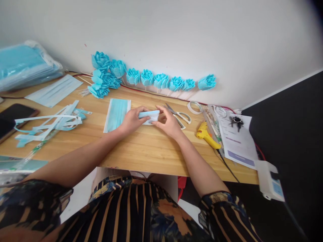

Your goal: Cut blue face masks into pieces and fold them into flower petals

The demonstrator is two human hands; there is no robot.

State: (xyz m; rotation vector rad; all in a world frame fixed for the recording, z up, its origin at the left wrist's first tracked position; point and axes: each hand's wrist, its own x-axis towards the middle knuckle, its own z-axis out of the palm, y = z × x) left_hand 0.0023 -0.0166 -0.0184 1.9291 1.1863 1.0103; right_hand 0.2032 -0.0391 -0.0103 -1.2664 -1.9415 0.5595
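Between my two hands is a light blue and white piece of face mask (151, 116), folded into a small rectangle just above the table. My left hand (134, 119) pinches its left end between thumb and fingers. At the other end, my right hand (168, 121) grips the right edge with thumb and fingertips. A flat blue face mask (116, 114) lies beside my left hand, partly behind my wrist. Scissors (178, 115) with white handles rest just beyond my right hand, which hides part of them.
Blue paper-like flowers (161, 81) on sticks lean along the wall. A yellow glue gun (207, 135), tape roll (194, 107), printed sheet (236, 141) and keys (236, 121) lie right. Cut strips (54, 122), a phone (15, 117) and a bag of masks (25, 65) lie left.
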